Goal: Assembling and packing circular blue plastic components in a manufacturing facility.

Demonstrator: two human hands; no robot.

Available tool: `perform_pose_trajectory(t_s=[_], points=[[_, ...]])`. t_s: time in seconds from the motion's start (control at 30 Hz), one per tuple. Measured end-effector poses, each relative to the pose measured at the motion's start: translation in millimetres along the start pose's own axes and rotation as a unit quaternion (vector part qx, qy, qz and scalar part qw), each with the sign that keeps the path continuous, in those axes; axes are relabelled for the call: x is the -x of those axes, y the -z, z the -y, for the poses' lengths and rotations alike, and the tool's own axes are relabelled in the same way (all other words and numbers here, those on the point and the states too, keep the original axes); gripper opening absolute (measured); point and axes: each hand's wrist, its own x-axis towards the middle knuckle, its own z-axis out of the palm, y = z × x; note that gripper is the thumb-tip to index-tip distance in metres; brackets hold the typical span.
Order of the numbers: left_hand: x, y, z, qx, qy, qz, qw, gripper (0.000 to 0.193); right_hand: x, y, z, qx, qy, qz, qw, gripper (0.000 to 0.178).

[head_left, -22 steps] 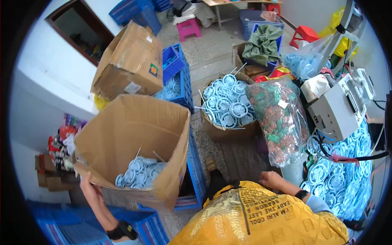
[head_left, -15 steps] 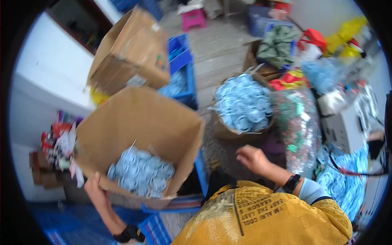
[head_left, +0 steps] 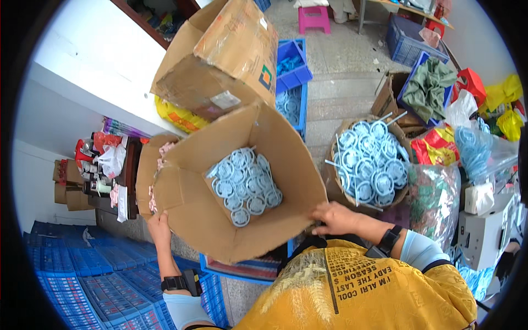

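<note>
An open cardboard box point(head_left: 192, 203) is in front of me, tilted so that its inside shows. A heap of light-blue round plastic pieces point(head_left: 245, 181) lies at its bottom. My left hand point(head_left: 159, 224) is closed on the box's left edge, its thumb over the rim. At the opposite, right corner, my right hand point(head_left: 333, 218) has its fingers curled over the rim. To the right stands another container, filled to the top with similar light-blue ring-shaped pieces point(head_left: 371, 162), some with straight stems sticking out.
A large carton point(head_left: 236, 55) rests beyond the box, beside a blue crate point(head_left: 300, 74). Stacked blue crates point(head_left: 121, 286) occupy the lower left. Along the right are a clear bag point(head_left: 434, 198), a green cloth point(head_left: 429, 88) and a grey machine point(head_left: 484, 234). A pink stool point(head_left: 313, 19) stands farther off.
My right hand has come from beside the box onto its right rim. The box has turned and tilted, with my left hand still on its edge. The whole view has shifted.
</note>
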Motion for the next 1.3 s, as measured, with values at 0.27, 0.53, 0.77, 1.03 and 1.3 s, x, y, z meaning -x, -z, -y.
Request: perform_pose_trajectory(t_s=[0.27,0.53,0.77,1.03,1.3], points=[[-71,-1,-39,-0.188,0.019,-0.058,0.980,0.030,-37,70,-53,-0.333,-0.035,0.043,0.941,0.047],[-254,-63,-136,-0.046,-0.138,-0.056,0.988,0.023,-70,138,-113,-0.205,-0.186,-0.161,0.947,0.031],[-440,-201,-244,0.078,-0.288,-0.036,0.954,0.049,-56,148,-119,-0.205,-0.327,-0.205,0.900,0.032],[-345,-248,-286,0.042,-0.446,0.020,0.894,0.012,-110,248,-109,-0.230,-0.358,-0.289,0.857,0.043],[-151,-275,-212,0.119,-0.432,0.213,0.868,0.026,-367,328,-55,-0.065,-0.155,-0.443,0.881,0.064]])
